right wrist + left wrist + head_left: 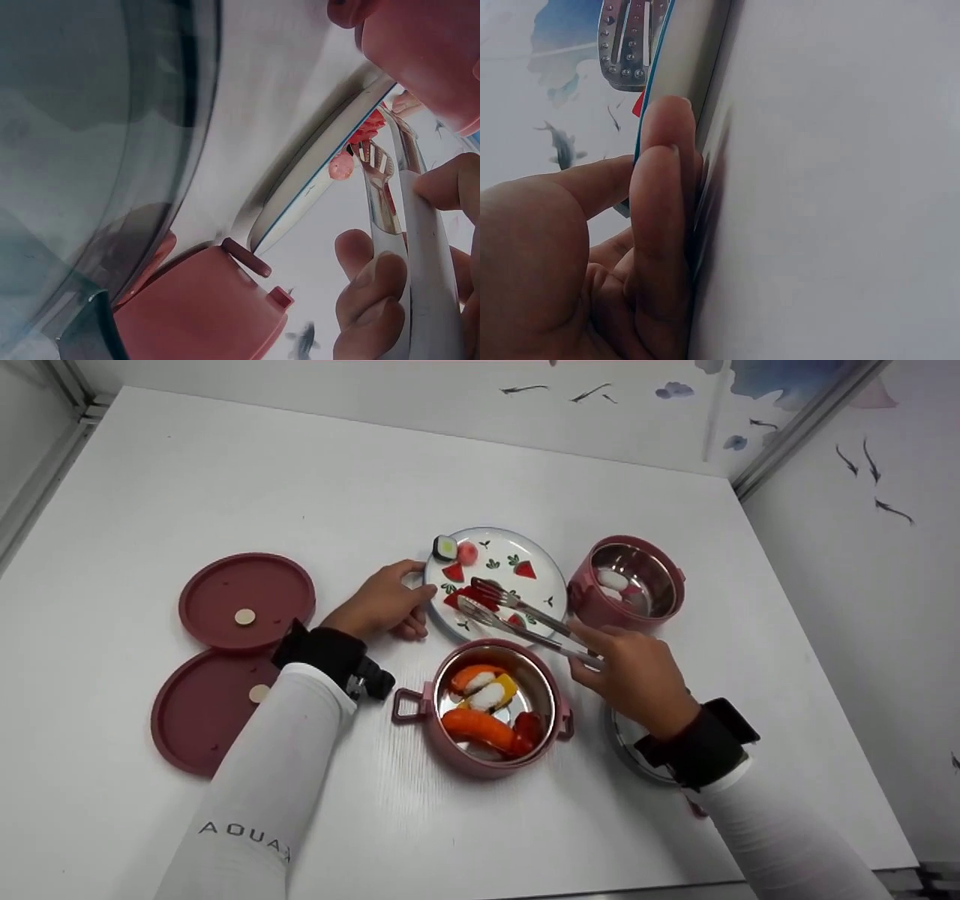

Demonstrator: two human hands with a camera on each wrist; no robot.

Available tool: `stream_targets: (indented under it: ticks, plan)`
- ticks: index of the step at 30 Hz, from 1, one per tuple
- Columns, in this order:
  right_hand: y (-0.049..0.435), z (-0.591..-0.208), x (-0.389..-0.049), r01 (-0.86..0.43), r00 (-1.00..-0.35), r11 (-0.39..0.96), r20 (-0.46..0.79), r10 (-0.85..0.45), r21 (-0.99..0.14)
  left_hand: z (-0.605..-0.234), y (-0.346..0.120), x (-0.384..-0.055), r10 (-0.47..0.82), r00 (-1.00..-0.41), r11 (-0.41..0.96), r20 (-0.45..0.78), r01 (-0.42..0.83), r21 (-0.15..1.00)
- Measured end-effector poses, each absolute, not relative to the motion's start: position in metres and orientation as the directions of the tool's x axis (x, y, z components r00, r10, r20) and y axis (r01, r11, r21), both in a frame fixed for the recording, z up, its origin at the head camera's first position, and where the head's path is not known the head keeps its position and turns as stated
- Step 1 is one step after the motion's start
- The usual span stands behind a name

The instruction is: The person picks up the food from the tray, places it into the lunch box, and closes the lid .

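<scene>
My left hand grips the left rim of a white plate with a watermelon pattern, thumb over the edge and fingers against its side and underside in the left wrist view. Metal tongs with pale handles are held in my right hand. Their slotted tips reach over the plate, either side of a red food piece. A sushi roll and a round pink piece sit at the plate's upper left. In the right wrist view, fingers and thumb wrap the tong handles.
In front of the plate stands a pink pot holding a sausage, sushi pieces and a red piece. Another pink pot, with white pieces inside, is at the right. Two dark red lids lie left; a glass lid is partly under my right arm.
</scene>
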State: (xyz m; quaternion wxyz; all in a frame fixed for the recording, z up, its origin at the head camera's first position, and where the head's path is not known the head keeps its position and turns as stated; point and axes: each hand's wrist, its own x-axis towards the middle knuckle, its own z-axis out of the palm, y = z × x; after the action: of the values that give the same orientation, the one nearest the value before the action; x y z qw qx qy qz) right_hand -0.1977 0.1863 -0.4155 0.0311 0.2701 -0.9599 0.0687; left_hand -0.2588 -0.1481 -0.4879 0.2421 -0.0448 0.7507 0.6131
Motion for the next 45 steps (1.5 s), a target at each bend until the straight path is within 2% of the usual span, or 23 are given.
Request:
stream_targets:
  ticks: [4,14,27,33,45]
  plan:
    - [0.19,-0.416,-0.195,-0.521,-0.852,0.846,0.121,-0.509,-0.114,-0.488,-0.147,-0.259,0.228,-0.885,0.237,-0.406,-0.354,0.905]
    - [0.219,-0.412,-0.182,-0.526,-0.822,0.844,0.32,-0.472,-0.108,-0.489,-0.147,-0.259,0.241,-0.878,0.252,-0.414,-0.355,0.9]
    - [0.293,-0.373,-0.165,-0.421,-0.794,0.905,0.507,-0.335,-0.06,-0.487,-0.147,-0.257,0.228,-0.885,0.246,-0.407,-0.352,0.903]
    - [0.318,-0.371,-0.163,-0.322,-0.827,0.944,0.506,-0.246,-0.069,-0.487,-0.148,-0.257,0.232,-0.88,0.257,-0.415,-0.356,0.898]
    - [0.327,-0.375,-0.163,-0.269,-0.847,0.958,0.498,-0.186,-0.101,-0.489,-0.147,-0.26,0.225,-0.878,0.245,-0.422,-0.368,0.897]
